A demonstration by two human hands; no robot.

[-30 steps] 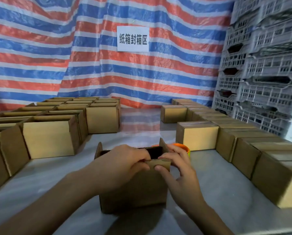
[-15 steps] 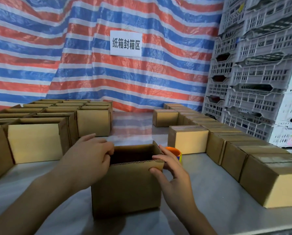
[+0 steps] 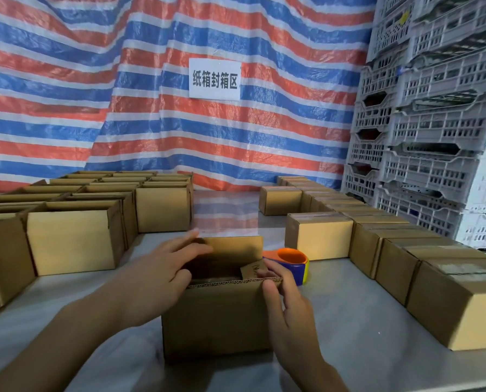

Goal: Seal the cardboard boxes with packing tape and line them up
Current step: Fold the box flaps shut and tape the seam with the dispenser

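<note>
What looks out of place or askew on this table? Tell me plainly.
Nothing is spilled or damaged. A sealed cardboard box and another behind it stand left of the sealed row, out of its line, perhaps starting a second row. The open cardboard box in front is not yet sealed.

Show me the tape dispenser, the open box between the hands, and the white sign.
Tape dispenser (image 3: 291,256): head view, on its orange top.
Open box (image 3: 216,318): head view, on its front wall.
Sign (image 3: 215,79): head view, on the middle of the sheet.
</note>
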